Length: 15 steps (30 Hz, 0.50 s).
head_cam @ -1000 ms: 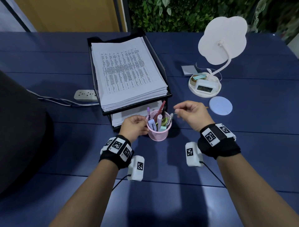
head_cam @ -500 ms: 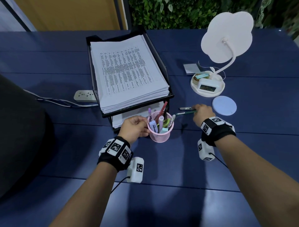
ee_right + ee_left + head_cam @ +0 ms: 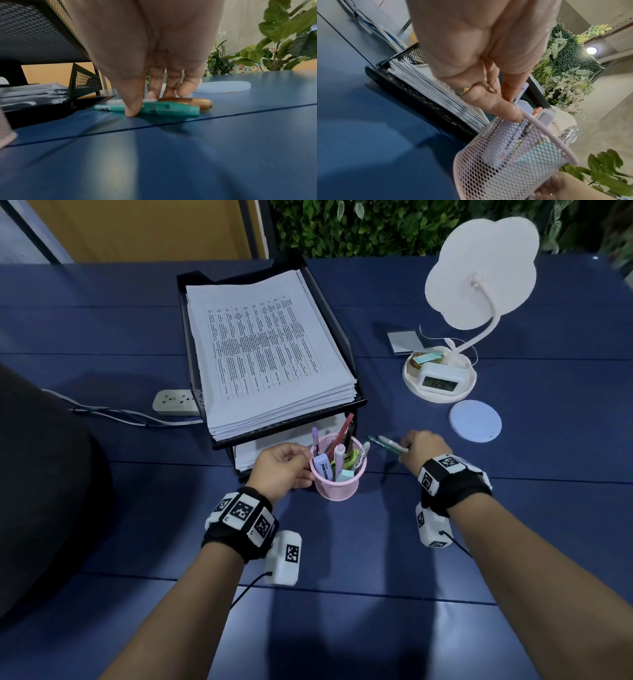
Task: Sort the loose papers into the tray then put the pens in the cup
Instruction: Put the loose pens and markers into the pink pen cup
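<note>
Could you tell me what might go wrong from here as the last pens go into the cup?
The right hand pinches two pens at once, a teal pen and a copper-capped pen, low against the blue table; one could slip out on lifting.

The pink mesh cup is already crowded with pens, so pushing two in together may jam or tip it, though the left hand steadies its rim.

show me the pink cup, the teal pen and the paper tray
pink cup (image 3: 337,486), head view, on its mesh wall below the rim
teal pen (image 3: 169,108), right wrist view, on the cap part of its barrel
paper tray (image 3: 352,347), head view, on its black right side wall
</note>
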Tool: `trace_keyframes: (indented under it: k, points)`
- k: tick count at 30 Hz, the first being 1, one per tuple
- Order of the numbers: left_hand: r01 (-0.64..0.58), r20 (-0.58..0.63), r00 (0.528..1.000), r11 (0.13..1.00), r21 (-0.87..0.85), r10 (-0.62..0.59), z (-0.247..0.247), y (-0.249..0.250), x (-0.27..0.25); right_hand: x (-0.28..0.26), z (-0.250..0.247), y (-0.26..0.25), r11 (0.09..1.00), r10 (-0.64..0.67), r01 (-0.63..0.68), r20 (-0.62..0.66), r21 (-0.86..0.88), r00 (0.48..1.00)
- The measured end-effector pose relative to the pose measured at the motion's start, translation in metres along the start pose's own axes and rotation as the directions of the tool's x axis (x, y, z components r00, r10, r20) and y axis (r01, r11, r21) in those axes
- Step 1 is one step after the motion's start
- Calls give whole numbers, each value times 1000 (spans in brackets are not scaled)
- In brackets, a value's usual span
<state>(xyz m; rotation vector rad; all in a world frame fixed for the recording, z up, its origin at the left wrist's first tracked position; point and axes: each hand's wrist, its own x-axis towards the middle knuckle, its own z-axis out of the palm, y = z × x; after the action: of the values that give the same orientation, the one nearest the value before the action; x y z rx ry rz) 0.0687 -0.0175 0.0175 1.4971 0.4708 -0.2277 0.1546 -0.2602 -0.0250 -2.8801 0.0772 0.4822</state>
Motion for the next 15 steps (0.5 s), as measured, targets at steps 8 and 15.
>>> trace_keyframes:
  k: [8, 15]
  points:
    - [-44, 18, 999, 998, 34, 44, 2, -3, -4, -41, 0, -16, 998, -20, 11, 127, 66, 992]
    - [-45, -2, 999, 999, 7, 45, -2, -11, -18, -74, 11, -27, 980, -11, -32, 215, 198, 976]
